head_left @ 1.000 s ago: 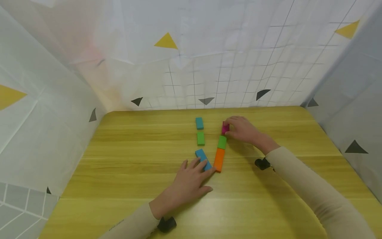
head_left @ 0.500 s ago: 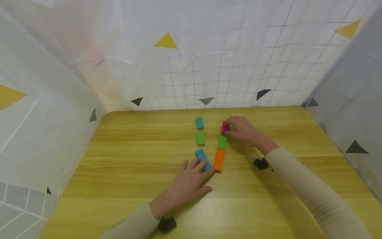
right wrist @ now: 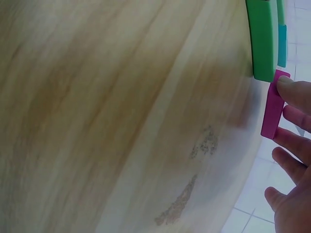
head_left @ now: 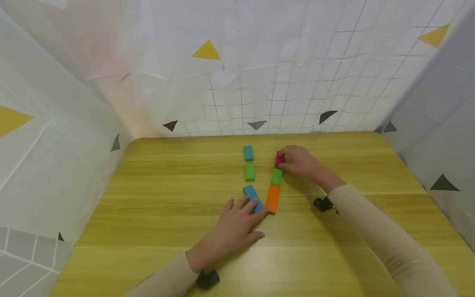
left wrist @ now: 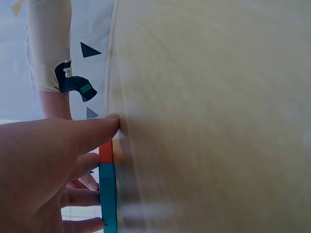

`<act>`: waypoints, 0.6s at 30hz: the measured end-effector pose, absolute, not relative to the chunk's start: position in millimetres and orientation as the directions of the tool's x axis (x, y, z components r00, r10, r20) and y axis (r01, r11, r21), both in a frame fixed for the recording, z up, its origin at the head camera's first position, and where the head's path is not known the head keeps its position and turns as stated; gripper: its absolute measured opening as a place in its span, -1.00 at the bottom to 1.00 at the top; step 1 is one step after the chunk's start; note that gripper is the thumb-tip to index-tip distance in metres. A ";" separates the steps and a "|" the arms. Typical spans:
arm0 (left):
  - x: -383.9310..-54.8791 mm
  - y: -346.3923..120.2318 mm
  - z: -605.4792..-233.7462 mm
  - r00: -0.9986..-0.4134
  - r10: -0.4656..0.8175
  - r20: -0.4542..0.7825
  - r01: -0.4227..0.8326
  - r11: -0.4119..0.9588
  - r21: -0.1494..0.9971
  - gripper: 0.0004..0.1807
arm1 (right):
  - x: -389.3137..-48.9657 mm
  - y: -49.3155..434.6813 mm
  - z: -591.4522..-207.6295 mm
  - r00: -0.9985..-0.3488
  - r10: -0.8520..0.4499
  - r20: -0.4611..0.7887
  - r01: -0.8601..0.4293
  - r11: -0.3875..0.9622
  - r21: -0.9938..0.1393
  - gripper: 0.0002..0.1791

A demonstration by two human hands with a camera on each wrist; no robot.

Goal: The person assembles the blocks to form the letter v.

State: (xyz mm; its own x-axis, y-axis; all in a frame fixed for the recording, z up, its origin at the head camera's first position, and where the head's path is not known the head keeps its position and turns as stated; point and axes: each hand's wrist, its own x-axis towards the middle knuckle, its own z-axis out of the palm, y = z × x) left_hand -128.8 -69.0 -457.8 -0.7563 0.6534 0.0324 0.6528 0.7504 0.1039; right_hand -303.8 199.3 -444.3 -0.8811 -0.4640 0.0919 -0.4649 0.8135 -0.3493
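Note:
My right hand (head_left: 301, 161) pinches a small magenta block (head_left: 279, 159) between thumb and finger, at the far end of a green block (head_left: 276, 176). An orange block (head_left: 273, 199) continues that line toward me. In the right wrist view the magenta block (right wrist: 273, 107) stands close by the green block's (right wrist: 264, 43) end. My left hand (head_left: 233, 229) lies with spread, fairly straight fingers on a blue block (head_left: 250, 192), which slants toward the orange block's near end. From the left wrist, fingertips touch the side of the blue block (left wrist: 108, 196).
Left of the line, a second green block (head_left: 250, 172) and a teal block (head_left: 248, 153) lie one behind the other, slightly apart. The wooden table (head_left: 156, 198) is bordered by white sheeting (head_left: 167, 82) at the back and sides.
The magenta block and right hand have shifted very slightly leftward; the right forearm has drawn in a little. My left hand and the blue block have not moved.

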 end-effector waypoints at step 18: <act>-129.7 -69.3 -460.3 -0.752 0.658 0.045 0.659 0.747 0.086 -0.30 | -304.7 200.5 -449.9 -0.875 -0.476 0.092 -0.476 0.810 -0.342 -0.67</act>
State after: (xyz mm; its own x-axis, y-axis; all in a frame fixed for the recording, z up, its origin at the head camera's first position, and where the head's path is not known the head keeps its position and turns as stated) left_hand -129.7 -69.3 -460.3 -0.7516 0.6581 0.0453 0.6592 0.7470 0.0862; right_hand -304.7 200.5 -449.9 -0.8749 -0.4755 0.0922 -0.4763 0.8099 -0.3424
